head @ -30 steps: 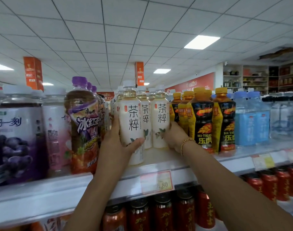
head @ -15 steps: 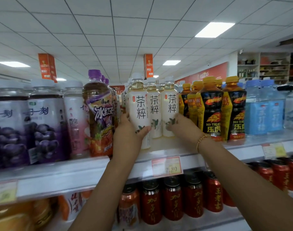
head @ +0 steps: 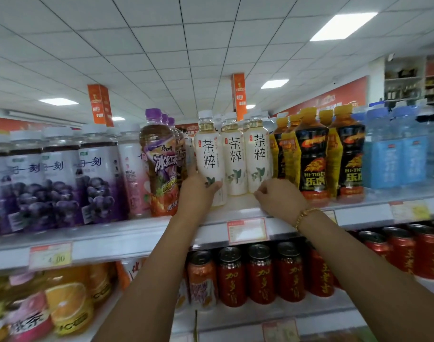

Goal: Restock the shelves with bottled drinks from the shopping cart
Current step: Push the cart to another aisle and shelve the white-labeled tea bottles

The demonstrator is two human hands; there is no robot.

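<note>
Three white tea bottles with black characters stand side by side on the top shelf (head: 245,211). My left hand (head: 198,193) grips the front left white tea bottle (head: 208,154) low on its body, thumb across the label. My right hand (head: 277,197) has curled fingers pinching the base of the right white tea bottle (head: 259,154). The middle bottle (head: 234,159) stands untouched between them. The shopping cart is out of view.
Purple-capped iced tea bottles (head: 161,164) crowd the left hand's side, and grape drink bottles (head: 95,178) stand further left. Black and yellow Hi-Tiger bottles (head: 312,154) and blue water bottles (head: 393,154) stand to the right. Red cans (head: 260,275) fill the shelf below.
My view has tilted down, showing more of the lower shelf. Both hands stay low on the same white tea bottles, barely moved.
</note>
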